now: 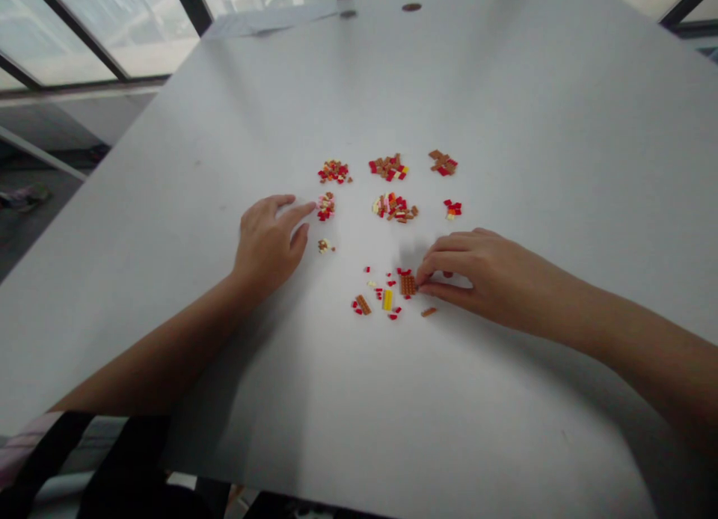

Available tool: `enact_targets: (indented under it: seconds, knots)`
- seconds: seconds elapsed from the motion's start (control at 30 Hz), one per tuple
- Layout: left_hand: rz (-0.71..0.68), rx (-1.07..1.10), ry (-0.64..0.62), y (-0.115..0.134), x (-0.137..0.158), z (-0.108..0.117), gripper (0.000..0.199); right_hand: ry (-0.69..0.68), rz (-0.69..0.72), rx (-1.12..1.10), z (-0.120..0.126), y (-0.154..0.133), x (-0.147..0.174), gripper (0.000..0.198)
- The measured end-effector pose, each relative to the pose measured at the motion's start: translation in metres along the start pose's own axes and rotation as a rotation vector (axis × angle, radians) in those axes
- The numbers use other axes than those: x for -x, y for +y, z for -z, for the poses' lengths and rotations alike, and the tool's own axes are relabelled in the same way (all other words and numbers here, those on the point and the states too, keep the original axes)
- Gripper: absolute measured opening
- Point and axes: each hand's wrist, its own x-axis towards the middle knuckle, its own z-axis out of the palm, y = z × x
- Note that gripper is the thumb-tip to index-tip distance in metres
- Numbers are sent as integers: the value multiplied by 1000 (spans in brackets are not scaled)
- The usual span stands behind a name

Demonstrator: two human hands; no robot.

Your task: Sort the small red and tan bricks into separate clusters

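My left hand has its fingers apart, and its index fingertip reaches the edge of a small pile of red, pink and brown building bricks. Below that fingertip lies a smaller pile of cream and brown bricks. My right hand is pinched, thumb and fingertips meeting at the right edge of a studded brown plate. Around this plate are a yellow brick, a narrower brown plate, a thin brown strip and several small red pieces.
Farther up the white table are more brick piles: a mixed one, a brown and red one, a brown one, a cream and red one and a small red one. Windows stand beyond.
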Motion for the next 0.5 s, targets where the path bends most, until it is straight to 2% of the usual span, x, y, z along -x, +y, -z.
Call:
enact_targets:
  seconds: [0.1, 0.27, 0.5]
  knots:
    - [0, 5, 8, 0, 0, 0, 35, 21, -10, -12, -1, -1, 0, 11]
    - [10, 70, 67, 0, -1, 0, 28, 164, -76, -94, -3, -4, -1, 15]
    - [-40, 124, 169, 8, -3, 8, 12, 233, -39, -101, -8, -7, -4, 19]
